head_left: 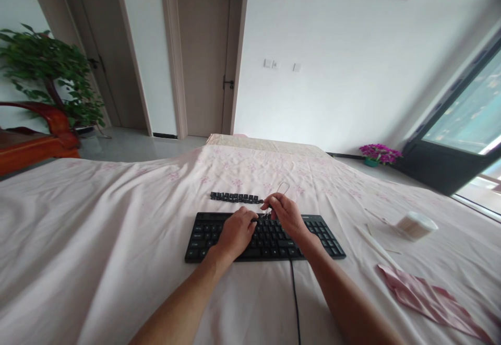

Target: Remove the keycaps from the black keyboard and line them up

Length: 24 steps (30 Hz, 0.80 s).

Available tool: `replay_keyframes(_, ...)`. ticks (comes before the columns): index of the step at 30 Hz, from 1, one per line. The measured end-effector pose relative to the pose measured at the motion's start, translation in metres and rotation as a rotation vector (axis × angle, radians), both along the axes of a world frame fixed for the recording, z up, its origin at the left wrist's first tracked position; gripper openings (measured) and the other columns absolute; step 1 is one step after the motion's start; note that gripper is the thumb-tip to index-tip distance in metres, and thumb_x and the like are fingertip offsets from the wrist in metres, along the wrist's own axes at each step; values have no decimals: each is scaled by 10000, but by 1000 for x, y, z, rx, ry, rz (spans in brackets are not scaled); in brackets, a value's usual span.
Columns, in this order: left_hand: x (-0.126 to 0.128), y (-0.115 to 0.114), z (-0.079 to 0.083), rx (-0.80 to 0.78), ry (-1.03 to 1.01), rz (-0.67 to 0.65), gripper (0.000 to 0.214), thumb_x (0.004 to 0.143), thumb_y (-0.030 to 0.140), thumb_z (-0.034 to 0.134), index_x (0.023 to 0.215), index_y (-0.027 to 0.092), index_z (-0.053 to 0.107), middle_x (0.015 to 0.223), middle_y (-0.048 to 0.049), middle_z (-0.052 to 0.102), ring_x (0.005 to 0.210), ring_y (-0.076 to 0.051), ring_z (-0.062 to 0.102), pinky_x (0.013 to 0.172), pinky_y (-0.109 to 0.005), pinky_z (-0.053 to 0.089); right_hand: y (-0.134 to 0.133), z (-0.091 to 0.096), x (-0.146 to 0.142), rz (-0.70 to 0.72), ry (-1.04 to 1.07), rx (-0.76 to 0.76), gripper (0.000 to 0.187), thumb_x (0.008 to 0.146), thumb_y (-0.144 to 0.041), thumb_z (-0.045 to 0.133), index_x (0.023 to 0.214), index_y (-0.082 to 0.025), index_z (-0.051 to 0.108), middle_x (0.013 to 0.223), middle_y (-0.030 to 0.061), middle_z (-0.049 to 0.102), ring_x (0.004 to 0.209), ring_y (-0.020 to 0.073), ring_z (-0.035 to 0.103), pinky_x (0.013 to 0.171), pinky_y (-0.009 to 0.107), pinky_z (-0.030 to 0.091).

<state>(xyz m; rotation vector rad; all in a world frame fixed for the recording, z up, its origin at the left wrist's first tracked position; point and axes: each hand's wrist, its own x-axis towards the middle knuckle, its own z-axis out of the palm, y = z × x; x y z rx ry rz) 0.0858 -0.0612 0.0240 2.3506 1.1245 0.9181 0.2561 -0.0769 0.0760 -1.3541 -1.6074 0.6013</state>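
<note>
A black keyboard (324, 238) lies on a pink flowered cloth (117, 219), its cable (294, 303) running toward me. My left hand (236, 233) rests on the keyboard's upper middle with fingers curled, pinching something small and dark that I cannot make out. My right hand (287, 214) is closed on a thin wire keycap puller (282, 187), held over the top row of keys. Just beyond the keyboard sits a row of removed black keycaps (235, 197).
At the right lie a round white container of cotton swabs (416, 225), loose thin sticks (376, 247) and a pink packet (422, 298). Farther off are a potted plant (50, 68), red wooden furniture (35, 141), two doors, purple flowers (379, 153) and a window.
</note>
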Motion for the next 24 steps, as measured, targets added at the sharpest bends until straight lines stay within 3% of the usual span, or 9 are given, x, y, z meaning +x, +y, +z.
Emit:
replay_keyframes(7,0,1,-3,1,-20,-2,204,831,151,524,994,232,617,964,-25,580,927,-163,565,826,-264,440,-6,-10,-1,106,-138,-16,385,944,-416,357,802,-176,621,661,-4,607,571,113,521,595,226,439)
replay_keyframes(17,1,2,-3,18,15,15,146,890,238,474,861,217,615,854,-17,569,826,-153,563,720,-237,417,-6,-21,-3,251,-152,49,375,955,-408,364,773,-182,601,765,6,615,731,133,562,768,251,441)
replay_keyframes(24,4,3,-1,-37,56,11,144,856,211,524,923,242,648,902,-18,592,896,-160,562,793,-245,414,-1,-35,2,208,-67,100,428,966,-452,316,784,-183,596,678,22,573,557,125,468,596,262,434)
